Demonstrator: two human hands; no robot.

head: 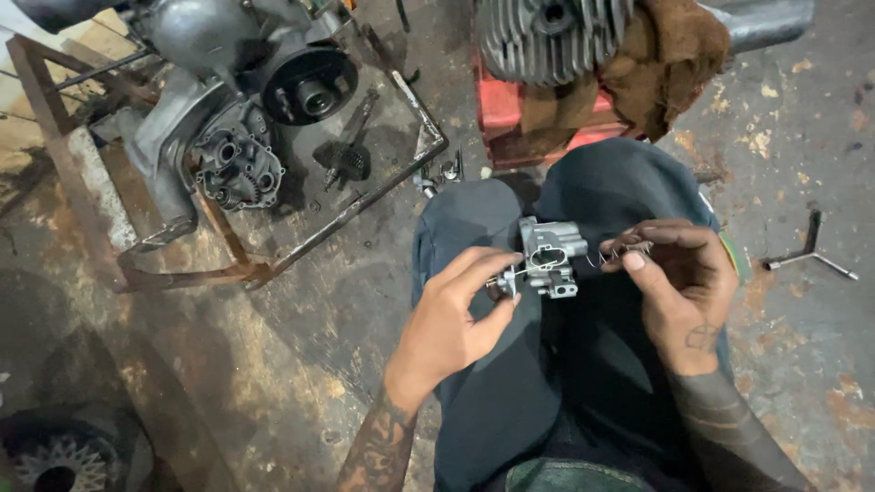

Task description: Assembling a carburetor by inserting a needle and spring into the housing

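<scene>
1. Two tattooed forearms rise from the bottom edge; dark trousers on the person's lap fill the lower middle.
2. Left hand (453, 314) is pinched, thumb and fingers closed on the left end of a small grey carburettor body (547, 258).
3. Right hand (679, 278) is curled, fingertips closed on a thin wire spring (612, 253) just right of the carburettor body; exact grip partly hidden.
4. Carburettor body sits over the lap, between both hands.
5. Surface: stained, oily concrete floor (273, 364) with rust-coloured patches; grimy workshop.
6. One rusty metal frame (64, 155) at upper left, holding one engine case (228, 109) with exposed gears.
7. One geared shaft (351, 150) lying inside the frame.
8. One finned cylinder (547, 36) at top, on one red block (510, 114), one brown rag (665, 64) draped beside it.
9. One three-arm wrench (809, 255) on the floor at right, well apart from the hands.
10. One spoked wheel (55, 456), bottom left corner.
</scene>
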